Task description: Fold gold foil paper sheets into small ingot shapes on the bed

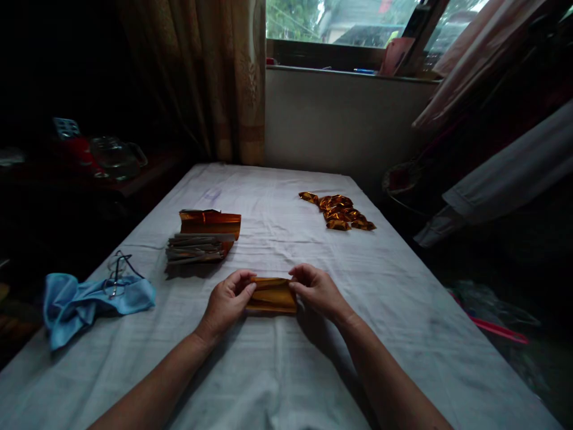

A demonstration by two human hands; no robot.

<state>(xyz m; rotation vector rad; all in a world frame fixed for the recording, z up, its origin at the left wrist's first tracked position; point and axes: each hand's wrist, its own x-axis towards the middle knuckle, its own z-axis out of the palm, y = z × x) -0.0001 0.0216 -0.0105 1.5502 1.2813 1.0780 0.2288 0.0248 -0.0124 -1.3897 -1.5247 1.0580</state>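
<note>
A sheet of gold foil paper, partly rolled or folded along its far edge, is stretched between my two hands just above the white cloth. My left hand pinches its left end between thumb and fingers. At the right end, my right hand pinches it the same way. To the far left lies a stack of gold and grey foil paper sheets, curling at the edges. Several folded shiny gold foil pieces lie in a heap at the back right.
The white cloth covers the table. A blue cloth with eyeglasses on it lies at the left. Beyond the left edge stands a glass jug. A curtain hangs behind; clothes hang at the right.
</note>
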